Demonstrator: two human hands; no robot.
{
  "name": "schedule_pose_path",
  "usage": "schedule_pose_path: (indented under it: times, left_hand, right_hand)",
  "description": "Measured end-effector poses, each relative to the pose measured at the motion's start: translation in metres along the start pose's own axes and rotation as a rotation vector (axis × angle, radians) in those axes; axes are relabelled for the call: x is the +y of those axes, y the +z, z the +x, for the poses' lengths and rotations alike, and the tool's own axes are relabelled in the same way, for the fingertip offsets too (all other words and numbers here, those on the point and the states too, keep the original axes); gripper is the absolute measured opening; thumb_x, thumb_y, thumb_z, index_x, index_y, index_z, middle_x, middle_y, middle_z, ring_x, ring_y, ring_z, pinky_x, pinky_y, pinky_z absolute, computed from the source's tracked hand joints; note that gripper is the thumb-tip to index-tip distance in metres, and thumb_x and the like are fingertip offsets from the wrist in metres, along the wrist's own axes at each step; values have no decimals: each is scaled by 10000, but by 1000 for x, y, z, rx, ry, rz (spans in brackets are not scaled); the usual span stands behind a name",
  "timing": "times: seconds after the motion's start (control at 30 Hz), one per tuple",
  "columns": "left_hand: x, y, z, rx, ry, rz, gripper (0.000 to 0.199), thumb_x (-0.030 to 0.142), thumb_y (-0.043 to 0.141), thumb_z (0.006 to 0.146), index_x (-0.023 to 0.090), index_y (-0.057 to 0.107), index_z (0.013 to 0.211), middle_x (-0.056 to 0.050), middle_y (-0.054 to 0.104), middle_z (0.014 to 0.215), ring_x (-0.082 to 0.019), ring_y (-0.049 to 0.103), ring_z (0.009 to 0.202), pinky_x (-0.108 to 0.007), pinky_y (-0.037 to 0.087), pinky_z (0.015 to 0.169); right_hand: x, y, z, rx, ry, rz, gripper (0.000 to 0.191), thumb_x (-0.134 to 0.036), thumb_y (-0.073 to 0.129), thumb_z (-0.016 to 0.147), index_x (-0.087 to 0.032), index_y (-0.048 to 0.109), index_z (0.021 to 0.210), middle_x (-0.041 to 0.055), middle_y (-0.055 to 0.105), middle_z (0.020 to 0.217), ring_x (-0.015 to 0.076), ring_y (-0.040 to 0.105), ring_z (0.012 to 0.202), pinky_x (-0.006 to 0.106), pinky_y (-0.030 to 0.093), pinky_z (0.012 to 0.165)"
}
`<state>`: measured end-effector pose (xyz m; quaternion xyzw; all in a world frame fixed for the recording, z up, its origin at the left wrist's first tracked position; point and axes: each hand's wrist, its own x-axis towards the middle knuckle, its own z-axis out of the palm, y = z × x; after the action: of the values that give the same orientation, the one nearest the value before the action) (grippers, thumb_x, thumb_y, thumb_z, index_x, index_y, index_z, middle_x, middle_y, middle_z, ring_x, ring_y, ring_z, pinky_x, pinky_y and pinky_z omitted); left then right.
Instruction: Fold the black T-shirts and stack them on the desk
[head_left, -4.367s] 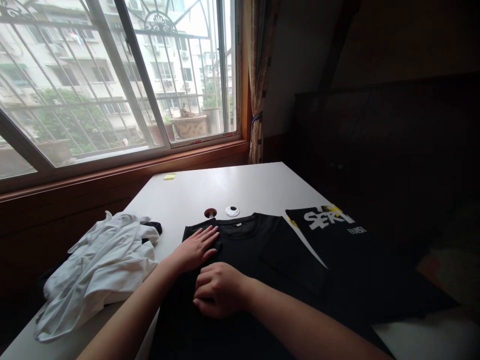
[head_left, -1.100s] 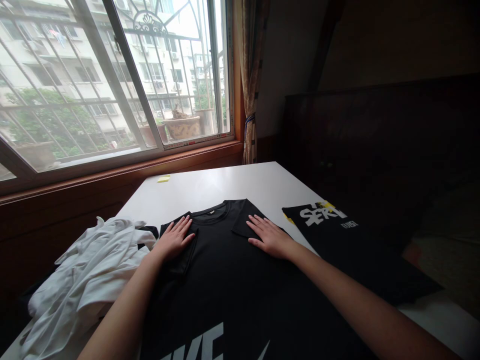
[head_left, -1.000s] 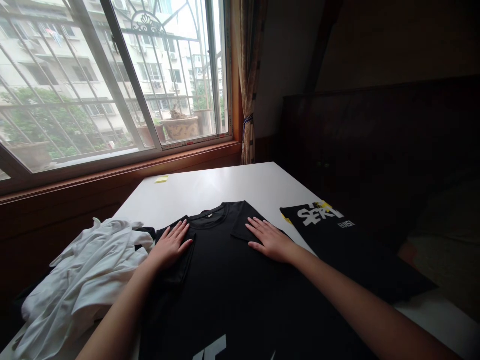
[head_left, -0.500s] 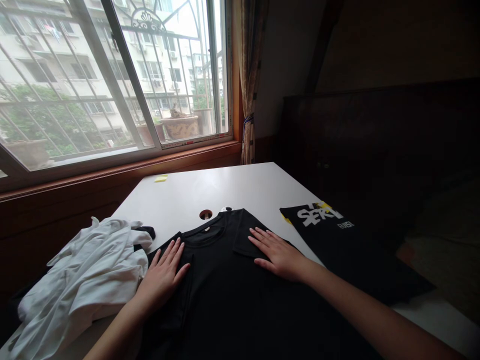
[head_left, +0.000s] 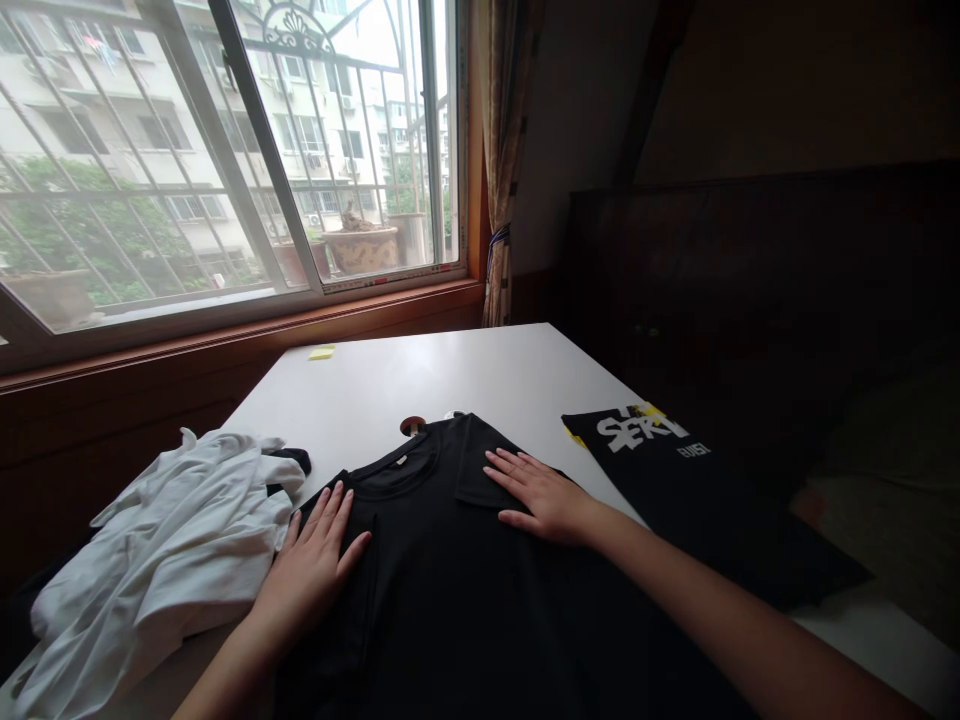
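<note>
A black T-shirt (head_left: 442, 590) lies spread on the white table, its collar toward the window and both short sleeves folded inward. My left hand (head_left: 311, 560) rests flat on its left shoulder and sleeve, fingers stretched out. On the right sleeve lies my right hand (head_left: 544, 500), also flat, with the fingers slightly apart. Neither hand grips the cloth. The lower part of the shirt runs into the dark bottom of the view, partly behind my right forearm.
A crumpled heap of white clothing (head_left: 172, 530) with some black cloth sits at the left. On the right lies a folded black garment with white lettering (head_left: 697, 500). The white table (head_left: 480, 365) has a round cable hole (head_left: 412, 426) and a yellow sticky note (head_left: 322, 353). A window (head_left: 360, 150) stands beyond.
Both hands and the shirt's collar end have shifted slightly to the left. The hands stay flat on the cloth.
</note>
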<state>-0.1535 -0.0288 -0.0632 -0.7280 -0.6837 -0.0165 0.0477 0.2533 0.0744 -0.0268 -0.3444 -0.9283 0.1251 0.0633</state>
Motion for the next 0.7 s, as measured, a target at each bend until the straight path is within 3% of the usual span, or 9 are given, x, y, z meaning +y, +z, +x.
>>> schedule_pose_path:
  times: [0.2, 0.7]
  left_hand:
    - [-11, -5, 10, -55, -47, 19, 739, 602, 273, 999, 161, 251, 1592, -66, 130, 1658, -285, 152, 1538, -562, 184, 1218]
    - [-8, 0, 16, -25, -184, 47, 758, 606, 210, 995, 139, 253, 1590, -108, 145, 1665, -309, 151, 1537, -584, 235, 1183]
  right_hand:
    - [11, -5, 27, -20, -57, -9, 750, -667, 408, 968, -307, 217, 1598, 8, 132, 1678, 268, 143, 1541, 472, 108, 1264]
    - [32, -18, 76, -28, -174, -76, 755, -665, 389, 970, -268, 243, 1595, 23, 201, 1665, 264, 189, 1532, 464, 109, 1258]
